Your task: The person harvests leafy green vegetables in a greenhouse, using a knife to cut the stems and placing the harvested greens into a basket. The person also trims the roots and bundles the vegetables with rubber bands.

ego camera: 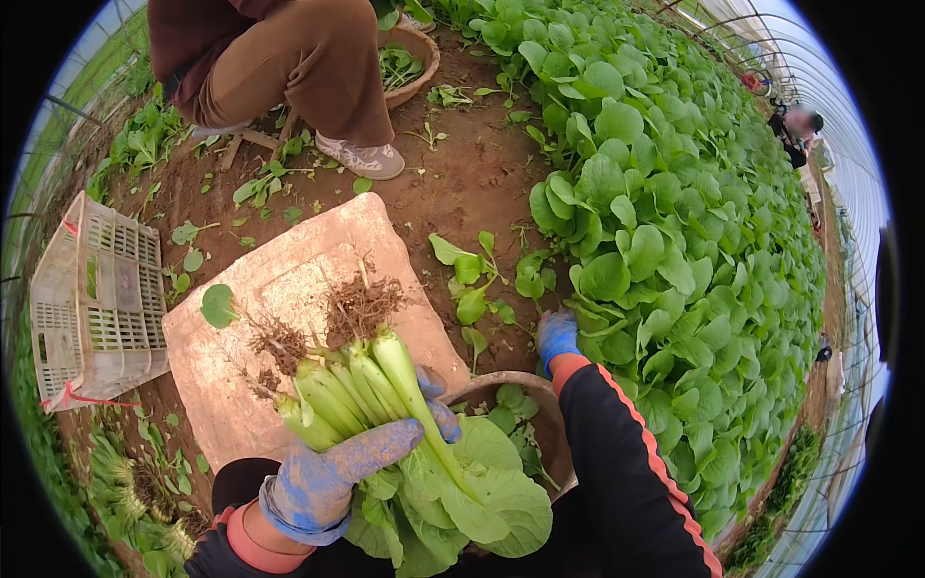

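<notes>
My left hand [347, 462], in a muddy blue glove, is closed around a bunch of leafy greens [354, 390]. Their pale green stalks and soil-covered roots point away from me, and the broad leaves hang toward my lap. Beneath the roots lies a flat, dirt-dusted foam board [246, 289]. My right hand [557, 336], in a blue glove, reaches down to the base of the standing greens [650, 253] at the edge of the bed. Its fingers are partly hidden by leaves, so what they hold cannot be told.
A round tub [498, 379] with loose leaves is by my right forearm. A white plastic crate [101, 303] stands at left, with pulled greens [119, 484] below it. Ahead, a seated person [289, 65] is beside a basin [426, 47] of leaves. Another person [795, 134] is far right.
</notes>
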The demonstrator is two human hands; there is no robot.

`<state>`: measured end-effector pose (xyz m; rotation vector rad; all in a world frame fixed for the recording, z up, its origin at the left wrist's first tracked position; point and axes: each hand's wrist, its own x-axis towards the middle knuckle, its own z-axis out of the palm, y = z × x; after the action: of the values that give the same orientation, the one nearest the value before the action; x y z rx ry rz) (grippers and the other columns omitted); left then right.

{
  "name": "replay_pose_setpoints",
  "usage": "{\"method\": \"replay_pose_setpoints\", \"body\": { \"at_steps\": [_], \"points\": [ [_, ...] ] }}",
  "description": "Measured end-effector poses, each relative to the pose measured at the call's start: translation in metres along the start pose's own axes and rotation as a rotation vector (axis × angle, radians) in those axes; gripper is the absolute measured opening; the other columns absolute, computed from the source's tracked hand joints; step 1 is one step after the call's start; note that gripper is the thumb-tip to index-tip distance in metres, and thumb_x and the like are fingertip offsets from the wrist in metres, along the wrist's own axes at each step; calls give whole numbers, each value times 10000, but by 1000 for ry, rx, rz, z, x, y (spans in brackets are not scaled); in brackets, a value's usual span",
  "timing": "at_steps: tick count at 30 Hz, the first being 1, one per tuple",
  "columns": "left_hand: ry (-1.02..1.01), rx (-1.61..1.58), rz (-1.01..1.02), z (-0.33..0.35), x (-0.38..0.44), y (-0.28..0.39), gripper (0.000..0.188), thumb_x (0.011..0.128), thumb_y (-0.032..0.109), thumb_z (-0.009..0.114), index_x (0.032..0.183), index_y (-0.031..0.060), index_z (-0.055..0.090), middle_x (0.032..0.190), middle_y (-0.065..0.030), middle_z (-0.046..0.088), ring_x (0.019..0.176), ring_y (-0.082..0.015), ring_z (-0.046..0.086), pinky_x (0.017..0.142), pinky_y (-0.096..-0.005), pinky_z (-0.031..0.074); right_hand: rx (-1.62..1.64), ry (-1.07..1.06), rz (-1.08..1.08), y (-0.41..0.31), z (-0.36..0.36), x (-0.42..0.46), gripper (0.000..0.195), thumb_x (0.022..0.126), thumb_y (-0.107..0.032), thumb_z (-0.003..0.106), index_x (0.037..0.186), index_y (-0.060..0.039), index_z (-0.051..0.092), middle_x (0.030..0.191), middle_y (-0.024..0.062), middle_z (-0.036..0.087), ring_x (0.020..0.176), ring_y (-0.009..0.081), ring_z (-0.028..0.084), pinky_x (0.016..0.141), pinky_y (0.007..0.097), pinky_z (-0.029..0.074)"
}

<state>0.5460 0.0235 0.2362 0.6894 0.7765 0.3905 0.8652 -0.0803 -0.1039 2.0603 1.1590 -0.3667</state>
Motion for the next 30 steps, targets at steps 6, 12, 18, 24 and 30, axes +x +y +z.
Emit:
{"method": "replay_pose_setpoints", "body": {
  "at_steps": [6, 12, 18, 24, 30],
  "points": [
    [-15, 35, -3, 0, 4, 4, 442, 713, 155, 654, 1091, -30, 518, 849, -143, 627, 853, -280, 607, 811, -415, 485, 189, -49, 182, -14, -16, -9, 426, 792, -314, 642, 1145, -109, 521, 1109, 122, 605, 1067, 260, 579, 856, 423, 467],
    [-27, 65, 21, 0, 4, 0, 454, 726, 162, 650, 1111, -34, 511, 867, -140, 625, 866, -268, 607, 815, -402, 484, 358, 35, 206, -1, 38, 9, 197, 873, -171, 476, 1015, -93, 588, 988, 140, 660, 905, 283, 659, 730, 424, 520],
    [-56, 61, 39, 0, -5, 0, 413, 773, 108, 626, 1137, -39, 497, 901, -148, 626, 896, -252, 604, 836, -382, 486, 292, -167, 123, -9, 5, -3, 322, 890, -274, 510, 1125, -84, 622, 1151, 99, 630, 1029, 278, 623, 790, 458, 495],
    [-118, 91, 116, 0, -23, -8, 424, 793, 117, 638, 1160, -44, 502, 935, -145, 633, 919, -242, 609, 855, -378, 482, 562, -187, -59, 30, -16, -25, 315, 843, -274, 573, 1109, -113, 629, 1208, 111, 593, 1103, 298, 576, 854, 472, 458],
    [-216, 139, 188, -1, -43, -17, 392, 811, 89, 643, 1160, -35, 514, 965, -112, 633, 936, -196, 602, 851, -334, 479, 779, 27, -5, 56, -90, -78, 580, 782, -266, 642, 1299, -74, 464, 1196, 160, 581, 1103, 297, 558, 909, 363, 433]
  ]
}}
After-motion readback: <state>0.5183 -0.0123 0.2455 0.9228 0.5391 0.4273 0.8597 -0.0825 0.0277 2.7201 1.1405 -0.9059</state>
